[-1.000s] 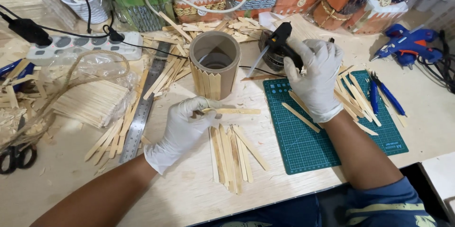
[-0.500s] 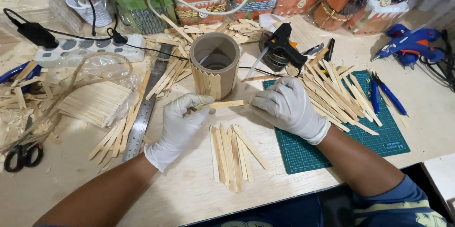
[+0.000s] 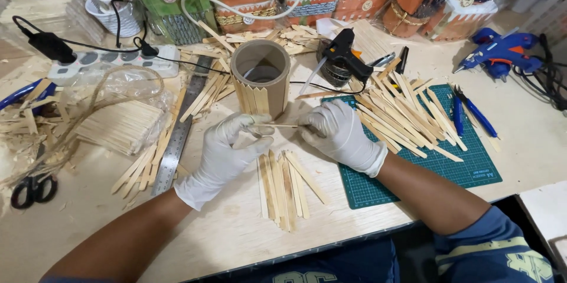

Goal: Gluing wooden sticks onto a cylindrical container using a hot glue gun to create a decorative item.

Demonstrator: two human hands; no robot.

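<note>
**Head view: thin wooden stick held by both ends in front of the tube**

Head camera shows both gloved hands meeting near the middle of the bench. The left hand [image 3: 227, 150] pinches one end of a wooden stick [image 3: 277, 125] between thumb and fingertips; the right hand [image 3: 336, 132] has its fingers closed on the other end, so the stick lies level between them, just in front of the cardboard tube [image 3: 261, 85]. The tube stands upright, part of its wall already covered with sticks.

The stick looks very light, flat and stiff along its length, yet thin enough to snap if bent; dry wood should not slip in gloves. Holding it by the ends, or by the narrow edges, seems best, leaving the flat face free.

A fan of loose sticks [image 3: 283, 185] lies toward the near edge, more are heaped on the green cutting mat [image 3: 472, 165] at the right, and a black glue gun [image 3: 348, 55] rests behind the tube. A steel ruler [image 3: 177, 135] lies to the left.
</note>
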